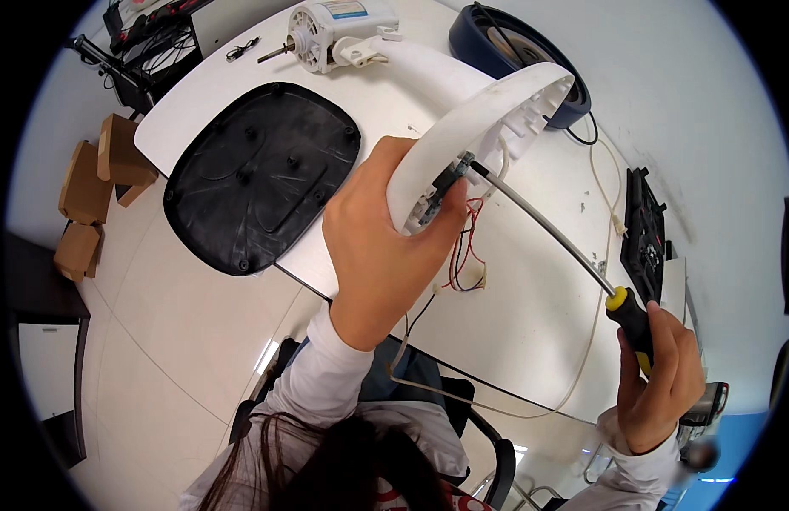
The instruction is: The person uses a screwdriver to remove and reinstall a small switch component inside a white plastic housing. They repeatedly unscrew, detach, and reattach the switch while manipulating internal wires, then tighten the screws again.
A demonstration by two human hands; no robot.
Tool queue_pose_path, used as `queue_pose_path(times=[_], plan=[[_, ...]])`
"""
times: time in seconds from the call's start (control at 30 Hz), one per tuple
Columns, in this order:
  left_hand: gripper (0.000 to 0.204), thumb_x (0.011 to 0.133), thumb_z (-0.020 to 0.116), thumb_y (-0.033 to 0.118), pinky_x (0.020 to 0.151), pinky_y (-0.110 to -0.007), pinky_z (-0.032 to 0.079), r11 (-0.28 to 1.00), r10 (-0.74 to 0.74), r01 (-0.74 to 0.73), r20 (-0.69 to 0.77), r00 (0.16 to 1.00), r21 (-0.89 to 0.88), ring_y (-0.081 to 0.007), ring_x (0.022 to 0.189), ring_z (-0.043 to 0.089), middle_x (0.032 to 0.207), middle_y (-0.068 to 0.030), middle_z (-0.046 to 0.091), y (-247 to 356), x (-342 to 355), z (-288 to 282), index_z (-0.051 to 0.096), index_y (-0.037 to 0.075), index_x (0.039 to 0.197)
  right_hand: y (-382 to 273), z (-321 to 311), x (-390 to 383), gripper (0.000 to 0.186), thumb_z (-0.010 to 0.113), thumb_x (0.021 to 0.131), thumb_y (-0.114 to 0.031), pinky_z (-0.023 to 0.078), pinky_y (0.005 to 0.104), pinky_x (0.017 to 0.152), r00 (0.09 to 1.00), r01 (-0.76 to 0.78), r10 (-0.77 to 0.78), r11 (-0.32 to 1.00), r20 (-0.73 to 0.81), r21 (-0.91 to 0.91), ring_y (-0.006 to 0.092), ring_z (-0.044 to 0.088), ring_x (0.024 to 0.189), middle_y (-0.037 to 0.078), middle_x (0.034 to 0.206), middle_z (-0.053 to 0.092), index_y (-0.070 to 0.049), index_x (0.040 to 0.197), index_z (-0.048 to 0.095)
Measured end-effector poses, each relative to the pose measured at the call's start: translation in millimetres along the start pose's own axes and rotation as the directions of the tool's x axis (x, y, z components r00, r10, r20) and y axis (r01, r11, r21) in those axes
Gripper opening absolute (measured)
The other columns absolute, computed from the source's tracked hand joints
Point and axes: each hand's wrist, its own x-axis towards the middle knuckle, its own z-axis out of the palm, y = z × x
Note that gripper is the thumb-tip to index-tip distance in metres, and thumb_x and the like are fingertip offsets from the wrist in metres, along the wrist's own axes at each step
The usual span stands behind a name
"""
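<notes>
My left hand (pixel 377 238) grips the near end of a white plastic fan base (pixel 475 115), which is tilted up on its edge. Its thumb presses by a small dark switch part (pixel 439 192) inside the base. In my right hand (pixel 663 379) is a long screwdriver (pixel 548 223) with a black and yellow handle. The screwdriver's tip meets the dark part beside my left thumb; whether it sits in a screw is too small to tell. Red and dark wires (pixel 469 247) hang from the base. A white neck (pixel 437 68) joins the base to the fan motor (pixel 322 38).
A black plastic base cover (pixel 263 179) lies left, overhanging the table edge. Behind the base stands a dark blue round part (pixel 463 38). A black tool case (pixel 644 230) lies at the right. A pale power cord (pixel 573 387) loops past the front edge. Cardboard boxes (pixel 84 183) stand left.
</notes>
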Motion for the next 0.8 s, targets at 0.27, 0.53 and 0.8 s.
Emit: queue_pose_path(times=[0.27, 0.53, 0.8], plan=[[0.021, 0.066, 0.07, 0.005, 0.056, -0.027, 0.045, 1.0, -0.004, 0.004, -0.01, 1.0, -0.023, -0.0202, 0.061, 0.061, 0.072, -0.0087, 0.061, 0, 0, 3, 0.057, 0.003, 0.082, 25, -7, 18, 0.023, 0.052, 0.086, -0.018, 0.033, 0.0267, 0.042, 0.446, -0.888, 0.001, -0.125, 0.895, 0.443, 0.0168, 0.043, 0.041, 0.012, 0.056, 0.049, 0.003, 0.096, 0.05], [0.023, 0.072, 0.069, 0.005, 0.064, -0.02, 0.041, 0.999, -0.029, 0.03, 0.044, 0.999, -0.02, -0.0064, 0.069, 0.049, 0.076, -0.003, 0.059, 2, 0, 0, 0.055, -0.002, 0.089, -5, -9, 17, 0.042, 0.072, 0.064, -0.001, 0.044, 0.0306, 0.057, 0.918, -0.391, 0.311, 0.814, 0.245, 0.43, 0.0269, 0.054, 0.067, 0.016, 0.082, 0.053, 0.001, 0.103, 0.054], [0.025, 0.073, 0.07, 0.006, 0.065, -0.021, 0.041, 0.998, -0.047, 0.049, 0.046, 0.998, -0.042, -0.0071, 0.071, 0.05, 0.079, -0.0025, 0.058, 3, -2, 1, 0.056, -0.002, 0.091, 7, -1, 8, 0.036, 0.071, 0.072, -0.01, 0.04, 0.026, 0.045, 0.951, -0.254, 0.16, 0.892, 0.265, 0.375, 0.0159, 0.053, 0.051, 0.013, 0.07, 0.059, 0.003, 0.101, 0.054]])
